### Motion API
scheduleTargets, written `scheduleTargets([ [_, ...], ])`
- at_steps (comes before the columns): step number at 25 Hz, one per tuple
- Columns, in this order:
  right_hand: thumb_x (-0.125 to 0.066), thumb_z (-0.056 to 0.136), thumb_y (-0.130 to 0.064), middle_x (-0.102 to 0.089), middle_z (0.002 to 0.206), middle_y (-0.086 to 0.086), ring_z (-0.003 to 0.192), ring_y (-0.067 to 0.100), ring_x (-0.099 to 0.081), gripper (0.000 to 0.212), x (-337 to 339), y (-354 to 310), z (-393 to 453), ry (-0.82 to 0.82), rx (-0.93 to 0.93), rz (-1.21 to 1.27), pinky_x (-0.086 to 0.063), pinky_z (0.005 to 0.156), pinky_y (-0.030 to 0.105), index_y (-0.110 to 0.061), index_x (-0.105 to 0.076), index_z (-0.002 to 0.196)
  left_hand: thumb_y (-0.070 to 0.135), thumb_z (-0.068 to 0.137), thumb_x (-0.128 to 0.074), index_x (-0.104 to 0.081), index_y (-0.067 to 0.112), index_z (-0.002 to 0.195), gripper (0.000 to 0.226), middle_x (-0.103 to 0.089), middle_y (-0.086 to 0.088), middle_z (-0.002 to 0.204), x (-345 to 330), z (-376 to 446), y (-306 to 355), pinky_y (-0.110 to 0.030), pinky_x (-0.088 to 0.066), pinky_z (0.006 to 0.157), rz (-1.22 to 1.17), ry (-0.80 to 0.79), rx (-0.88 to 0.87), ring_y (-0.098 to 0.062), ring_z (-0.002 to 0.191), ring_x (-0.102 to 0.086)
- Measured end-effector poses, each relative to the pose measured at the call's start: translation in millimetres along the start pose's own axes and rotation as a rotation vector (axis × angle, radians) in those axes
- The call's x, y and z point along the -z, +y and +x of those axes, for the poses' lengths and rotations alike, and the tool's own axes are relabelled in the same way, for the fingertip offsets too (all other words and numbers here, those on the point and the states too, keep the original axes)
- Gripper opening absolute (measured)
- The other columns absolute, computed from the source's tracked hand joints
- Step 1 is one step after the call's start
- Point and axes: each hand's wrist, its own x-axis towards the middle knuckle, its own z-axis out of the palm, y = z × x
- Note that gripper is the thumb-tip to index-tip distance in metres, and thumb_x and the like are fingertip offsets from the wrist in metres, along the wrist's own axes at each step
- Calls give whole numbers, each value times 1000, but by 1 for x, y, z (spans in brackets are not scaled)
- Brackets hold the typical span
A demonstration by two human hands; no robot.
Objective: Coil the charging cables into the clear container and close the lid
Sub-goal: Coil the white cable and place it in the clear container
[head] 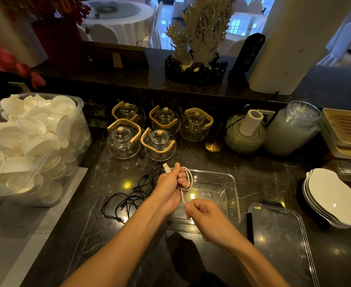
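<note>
My left hand [169, 188] holds a white charging cable [189, 177] wound in loops around its fingers, with the USB plug sticking up past the thumb. My right hand [203, 212] pinches the cable's free end just below, over the clear container [230, 187]. The container lies open on the dark marble counter and looks empty. Its clear lid [282, 233] rests flat to the right. A tangle of black cables [133, 197] lies on the counter left of the container, beside my left forearm.
Several glass teapots [158, 141] with bamboo handles stand behind the cables. A large plastic tub of white dishes [29, 146] fills the left. Stacked white plates [334, 197] sit at the right edge; glass jars [292, 129] and trays stand at the back right.
</note>
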Motion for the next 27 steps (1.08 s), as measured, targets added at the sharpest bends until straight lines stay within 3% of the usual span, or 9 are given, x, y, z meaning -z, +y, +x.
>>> scheduleTargets([
  [4, -57, 103, -34, -37, 56, -8, 45, 8, -26, 24, 8, 8, 3, 70, -91, 377, -22, 39, 21, -12, -62, 97, 26, 107, -42, -55, 6, 83, 34, -36, 5, 56, 3, -2, -7, -16, -23, 34, 26, -75, -16, -2, 37, -28],
  [6, -63, 98, -42, -34, 58, -7, 48, 9, -23, 31, 8, 7, 8, 90, -72, 485, -17, 39, 22, -12, -63, 107, 27, 107, -42, -55, 8, 81, 35, -33, 6, 55, 2, -2, -9, -16, -21, 35, 36, -93, -21, -3, 38, -27],
  [9, -67, 94, -48, -35, 55, -3, 46, 12, -22, 33, 2, 4, 12, 123, 9, 439, -16, 42, 28, -17, -66, 106, 31, 106, -45, -54, 13, 76, 36, -31, 6, 58, -2, -4, -12, -18, -22, 40, 111, -105, -46, -4, 43, -25],
  [13, -65, 97, -39, -43, 49, -9, 40, 10, -26, 26, 0, 5, 16, 202, 41, 397, -18, 40, 25, -14, -65, 104, 33, 103, -49, -45, 19, 66, 40, -28, 5, 57, -4, -8, -12, -24, -21, 49, 227, -92, -80, -8, 50, -23],
  [16, -68, 93, -32, -44, 55, -3, 42, 9, -30, 29, 5, 8, 13, 175, 11, 500, -26, 38, 23, -7, -61, 106, 31, 102, -51, -39, 21, 57, 47, -26, 5, 53, -3, -10, -9, -24, -21, 46, 197, -60, -93, -9, 46, -23],
  [20, -60, 91, -7, -65, 86, 12, 56, 12, -60, 29, 13, 10, 5, 31, -13, 1139, -54, 47, 23, 0, -63, 118, 31, 105, -45, -41, 20, 55, 51, -27, 7, 47, -2, -7, -4, -20, -15, 39, -34, -73, -49, -6, 36, -22],
  [22, -57, 92, -7, -68, 91, 14, 64, 13, -68, 28, 14, 13, 6, 25, -34, 1340, -59, 52, 22, -1, -64, 119, 33, 105, -44, -41, 19, 59, 48, -27, 7, 47, -4, -8, -7, -19, -14, 40, -92, -110, -25, -6, 37, -23],
  [25, -67, 91, -14, -68, 95, 14, 64, 13, -70, 20, 16, 12, 13, -17, -70, 1426, -60, 50, 22, -4, -67, 108, 35, 104, -45, -43, 18, 62, 45, -28, 7, 48, -9, -10, -11, -19, -16, 40, -105, -159, 10, -6, 38, -24],
  [27, -78, 81, -10, -68, 88, 12, 51, 7, -65, 27, 21, 11, 19, -31, -128, 1401, -57, 44, 19, -1, -69, 105, 33, 103, -45, -43, 18, 65, 42, -27, 7, 50, -13, -14, -12, -20, -14, 43, -59, -210, 25, -6, 40, -23],
])
